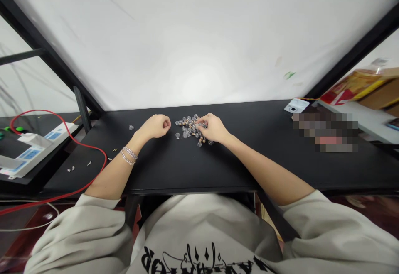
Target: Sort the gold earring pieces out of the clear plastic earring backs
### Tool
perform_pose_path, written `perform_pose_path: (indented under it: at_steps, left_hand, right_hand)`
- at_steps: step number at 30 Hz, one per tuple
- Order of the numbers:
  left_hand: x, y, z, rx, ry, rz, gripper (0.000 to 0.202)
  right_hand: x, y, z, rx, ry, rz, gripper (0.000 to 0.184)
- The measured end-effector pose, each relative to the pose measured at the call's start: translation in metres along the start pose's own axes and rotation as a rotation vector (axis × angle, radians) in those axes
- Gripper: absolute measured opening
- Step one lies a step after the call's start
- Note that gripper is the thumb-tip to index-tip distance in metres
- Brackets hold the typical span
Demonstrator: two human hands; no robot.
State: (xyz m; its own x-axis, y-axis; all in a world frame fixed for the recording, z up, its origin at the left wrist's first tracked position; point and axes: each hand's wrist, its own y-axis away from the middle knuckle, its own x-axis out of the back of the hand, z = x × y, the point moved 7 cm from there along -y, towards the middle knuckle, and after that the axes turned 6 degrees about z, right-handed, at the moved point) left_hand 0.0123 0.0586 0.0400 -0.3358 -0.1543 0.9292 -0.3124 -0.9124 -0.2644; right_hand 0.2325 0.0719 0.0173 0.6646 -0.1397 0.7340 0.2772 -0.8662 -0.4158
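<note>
A loose heap of small clear glass globes (pixel 190 129), several with copper-coloured fittings, lies in the middle of the black table (pixel 249 118). My right hand (pixel 210 128) rests on the heap's right side, its fingertips bunched among the globes. Whether they pinch one is too small to tell. To the left of the heap, my left hand (pixel 155 126) lies curled in a loose fist, a little apart from the globes and holding nothing visible. A single glass piece (pixel 131 127) sits further left. Silver bracelets (pixel 129 155) circle my left wrist.
A few small pieces (pixel 71 168) lie near the table's left end. A red cable (pixel 93 178) runs past a white power strip (pixel 40 145) on the left. A white device (pixel 296 106), a pixelated patch (pixel 324 133) and a cardboard package (pixel 352 87) are at the right.
</note>
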Motion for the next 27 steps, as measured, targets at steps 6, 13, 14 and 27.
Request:
perform_pose_path:
  at_steps: [6,13,14,27]
  left_hand:
    - [-0.008,0.007,0.05,-0.238,0.174,0.076,0.019]
    - [-0.028,0.011,0.066,-0.285,0.209,0.06,0.016]
    - [-0.03,0.01,0.066,-0.289,0.216,0.056,0.015]
    - [-0.023,0.009,0.062,-0.204,0.236,0.16,0.021]
  right_hand:
    - [0.005,-0.001,-0.001,0.016,0.033,0.014,0.023]
    - [-0.004,0.011,-0.025,0.133,0.159,-0.21,0.016]
    - [-0.005,0.012,-0.026,0.133,0.182,-0.218,0.015]
    - [-0.001,0.011,-0.034,0.14,-0.123,-0.105,0.02]
